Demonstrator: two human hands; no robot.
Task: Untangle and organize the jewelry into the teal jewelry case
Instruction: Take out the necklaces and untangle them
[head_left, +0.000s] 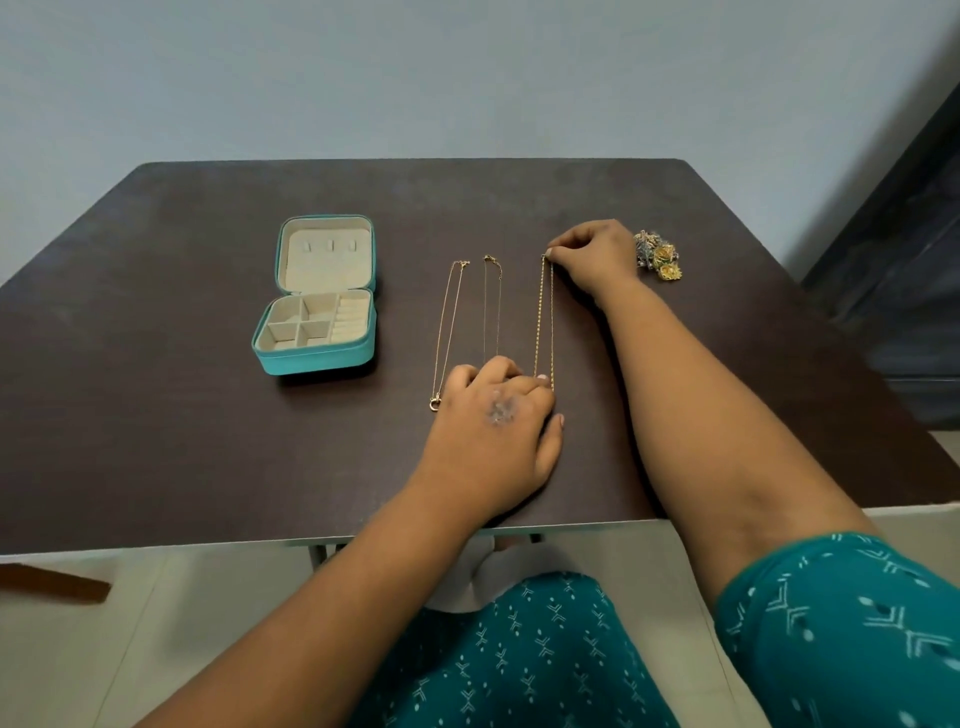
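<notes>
The teal jewelry case (317, 358) lies open on the dark table, its cream compartments empty. Three thin gold necklaces lie stretched out side by side to its right: the left necklace (448, 322) ends in a small ring pendant, the middle necklace (492, 306) runs under my left hand, and the right gold chain (544, 317) is the thickest. My right hand (592, 257) pinches the far end of that chain. My left hand (496, 426) rests on the table with its fingertips on the chain's near end.
A small heap of tangled jewelry with gold and green earrings (658, 255) lies right of my right hand. The table's front edge (208, 545) is close to my body. A wall stands behind the table and a dark panel (904, 249) at the far right.
</notes>
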